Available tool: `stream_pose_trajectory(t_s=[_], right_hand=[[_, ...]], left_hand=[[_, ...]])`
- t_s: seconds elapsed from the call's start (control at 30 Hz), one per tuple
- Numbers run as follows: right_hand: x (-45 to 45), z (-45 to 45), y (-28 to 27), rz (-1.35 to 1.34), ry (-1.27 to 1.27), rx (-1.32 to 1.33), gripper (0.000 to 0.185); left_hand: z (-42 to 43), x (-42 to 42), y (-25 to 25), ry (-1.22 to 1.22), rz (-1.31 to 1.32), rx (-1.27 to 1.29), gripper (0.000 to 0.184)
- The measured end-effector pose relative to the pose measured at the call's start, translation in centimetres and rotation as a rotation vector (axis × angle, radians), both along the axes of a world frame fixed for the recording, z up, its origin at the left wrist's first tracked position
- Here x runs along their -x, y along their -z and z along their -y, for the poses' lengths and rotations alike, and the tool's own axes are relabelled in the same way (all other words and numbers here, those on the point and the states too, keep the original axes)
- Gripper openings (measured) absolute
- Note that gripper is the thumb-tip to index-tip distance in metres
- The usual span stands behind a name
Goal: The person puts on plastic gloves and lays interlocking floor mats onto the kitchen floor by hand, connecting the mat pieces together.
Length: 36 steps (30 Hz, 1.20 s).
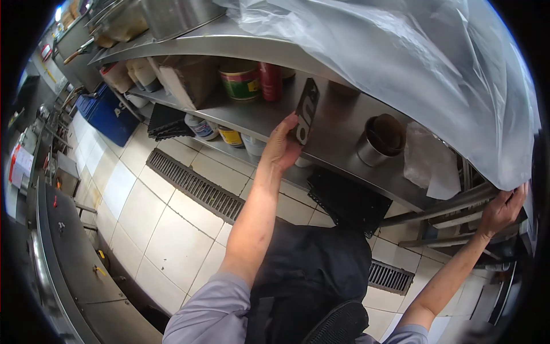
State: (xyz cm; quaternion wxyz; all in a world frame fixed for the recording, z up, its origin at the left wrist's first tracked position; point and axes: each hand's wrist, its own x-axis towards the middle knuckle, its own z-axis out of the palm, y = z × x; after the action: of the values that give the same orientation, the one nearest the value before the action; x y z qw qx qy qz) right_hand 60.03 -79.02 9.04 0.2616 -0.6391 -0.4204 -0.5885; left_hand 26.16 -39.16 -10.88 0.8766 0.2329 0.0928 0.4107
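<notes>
My left hand (281,143) is closed round the lower end of a dark flat slab with large pale letters (307,112); what it is exactly I cannot tell. It is held tilted up, in front of the steel under-shelf (338,129). At the far right, my right hand (504,212) has its fingers closed at the lower corner of a clear plastic sheet (401,63). This sheet drapes over the counter's top right side. Right of the slab, a metal cup (375,146) with brown contents stands on the shelf, beside a crumpled clear plastic bag (429,160).
A green and red can (240,83) and a red bottle (270,83) stand on the under-shelf. Black crates (346,198) lie below it. Floor drains (195,183) cross the tiles. A blue bin (112,114) stands at left, metal pots (172,17) above.
</notes>
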Motion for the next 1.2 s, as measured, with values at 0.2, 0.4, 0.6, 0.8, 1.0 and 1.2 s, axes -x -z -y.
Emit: stream_pose_trajectory(t_s=[0.2,0.4,0.6,0.8,1.0,1.2], right_hand=[[0.7,-0.6,-0.2,0.019,0.018,-0.014,0.034],[0.8,-0.6,-0.2,0.039,0.042,-0.011,0.035],[1.4,-1.0,-0.2,0.011,0.022,-0.024,0.034],[1.6,-1.3,-0.2,0.010,0.005,-0.031,0.038],[2.2,-1.7,-0.3,0.006,0.017,-0.043,0.041],[2.4,-1.8,-0.3,0.015,0.031,-0.061,0.041]], left_hand=[[0.5,0.0,-1.4,0.057,0.040,-0.066,0.048],[-0.8,0.3,-0.8,0.040,-0.010,-0.099,0.048],[-2.4,-0.8,-1.1,-0.038,-0.218,-0.170,0.053],[-4.6,-3.2,-2.9,-0.044,-0.575,-0.374,0.091],[-7.4,-6.4,-2.6,0.132,-0.899,-0.776,0.076],[-5.7,-7.9,-6.9,0.372,-1.339,-1.327,0.088]])
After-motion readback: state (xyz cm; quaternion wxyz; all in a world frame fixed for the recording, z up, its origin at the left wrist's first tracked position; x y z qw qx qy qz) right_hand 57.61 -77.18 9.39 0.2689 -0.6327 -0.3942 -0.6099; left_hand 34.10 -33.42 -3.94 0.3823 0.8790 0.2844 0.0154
